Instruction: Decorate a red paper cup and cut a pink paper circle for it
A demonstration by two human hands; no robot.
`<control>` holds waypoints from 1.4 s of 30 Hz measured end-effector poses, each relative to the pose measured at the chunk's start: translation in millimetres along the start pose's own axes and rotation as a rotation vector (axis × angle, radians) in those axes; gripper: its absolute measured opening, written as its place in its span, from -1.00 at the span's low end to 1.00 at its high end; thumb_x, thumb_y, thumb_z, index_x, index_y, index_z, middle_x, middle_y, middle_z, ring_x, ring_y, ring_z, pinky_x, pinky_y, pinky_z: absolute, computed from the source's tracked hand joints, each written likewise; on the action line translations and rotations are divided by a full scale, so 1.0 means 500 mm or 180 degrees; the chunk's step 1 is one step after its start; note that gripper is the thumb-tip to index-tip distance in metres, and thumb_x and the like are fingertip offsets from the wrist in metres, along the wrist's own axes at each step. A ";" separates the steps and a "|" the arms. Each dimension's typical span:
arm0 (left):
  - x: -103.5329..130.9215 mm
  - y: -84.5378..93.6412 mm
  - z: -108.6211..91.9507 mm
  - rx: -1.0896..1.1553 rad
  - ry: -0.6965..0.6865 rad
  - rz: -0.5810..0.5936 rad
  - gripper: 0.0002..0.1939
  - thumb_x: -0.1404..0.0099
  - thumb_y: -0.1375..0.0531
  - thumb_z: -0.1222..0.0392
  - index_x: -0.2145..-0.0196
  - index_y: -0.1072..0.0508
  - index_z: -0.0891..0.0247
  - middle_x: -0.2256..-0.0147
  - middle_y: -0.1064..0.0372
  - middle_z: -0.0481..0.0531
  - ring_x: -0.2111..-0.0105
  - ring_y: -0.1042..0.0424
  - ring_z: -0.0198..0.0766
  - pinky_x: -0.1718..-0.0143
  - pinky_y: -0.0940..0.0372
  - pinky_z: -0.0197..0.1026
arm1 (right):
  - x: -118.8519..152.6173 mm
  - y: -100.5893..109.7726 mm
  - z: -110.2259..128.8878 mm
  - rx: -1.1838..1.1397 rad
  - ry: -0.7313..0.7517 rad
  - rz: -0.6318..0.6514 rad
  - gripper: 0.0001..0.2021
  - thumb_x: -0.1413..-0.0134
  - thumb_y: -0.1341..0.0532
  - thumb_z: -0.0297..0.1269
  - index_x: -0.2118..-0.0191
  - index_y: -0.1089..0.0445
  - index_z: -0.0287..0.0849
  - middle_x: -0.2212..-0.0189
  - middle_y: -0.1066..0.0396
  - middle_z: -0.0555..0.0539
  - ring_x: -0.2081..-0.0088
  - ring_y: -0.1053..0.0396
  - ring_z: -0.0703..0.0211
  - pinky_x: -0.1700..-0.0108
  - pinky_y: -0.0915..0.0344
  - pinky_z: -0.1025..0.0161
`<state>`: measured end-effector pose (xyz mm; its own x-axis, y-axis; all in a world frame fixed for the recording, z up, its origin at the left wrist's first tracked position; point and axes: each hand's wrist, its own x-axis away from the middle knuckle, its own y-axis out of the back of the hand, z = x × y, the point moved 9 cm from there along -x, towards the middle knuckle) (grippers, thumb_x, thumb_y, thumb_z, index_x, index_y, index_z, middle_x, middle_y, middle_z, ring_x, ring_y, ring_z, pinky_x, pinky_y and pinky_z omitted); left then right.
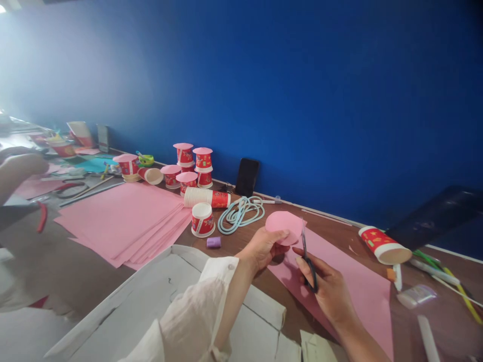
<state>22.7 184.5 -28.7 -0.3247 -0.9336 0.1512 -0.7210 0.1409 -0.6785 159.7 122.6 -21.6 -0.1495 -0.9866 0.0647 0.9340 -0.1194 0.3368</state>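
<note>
Between the thumb and fingers of my left hand (264, 246) is a pink paper circle (283, 224), raised above the table. My right hand (326, 284) grips black-handled scissors (310, 266), their blades pointing up against the circle's right edge. A small pink point of paper sticks out beside the blades. Whether the blades are apart is hard to see. Beneath both hands lies a large pink sheet (354, 281) on the brown table.
Left of my hands are a red paper cup (203, 221), a purple cap (213, 242), a pale blue cable (241, 213) and stacked pink paper (128, 216). Pink-topped cups (204, 160) and a phone (247, 176) stand by the wall. Another person's hand (24, 168) is far left.
</note>
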 end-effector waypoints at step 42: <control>0.026 -0.021 -0.011 -0.0186 0.0136 0.0107 -0.56 0.03 -0.44 0.08 0.24 -0.55 0.41 0.36 -0.52 0.15 0.41 -0.47 -0.28 0.40 -0.25 -0.31 | 0.004 0.004 0.006 -0.0093 0.0002 -0.0004 -0.36 0.07 -0.31 0.19 -0.01 -0.54 -0.21 0.61 -0.31 0.05 0.56 -0.22 0.27 0.49 -0.24 0.30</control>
<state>22.7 172.9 -15.8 -0.3742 -0.9134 0.1603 -0.7433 0.1921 -0.6408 160.1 120.6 -17.8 -0.1504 -0.9866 0.0638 0.9429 -0.1237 0.3094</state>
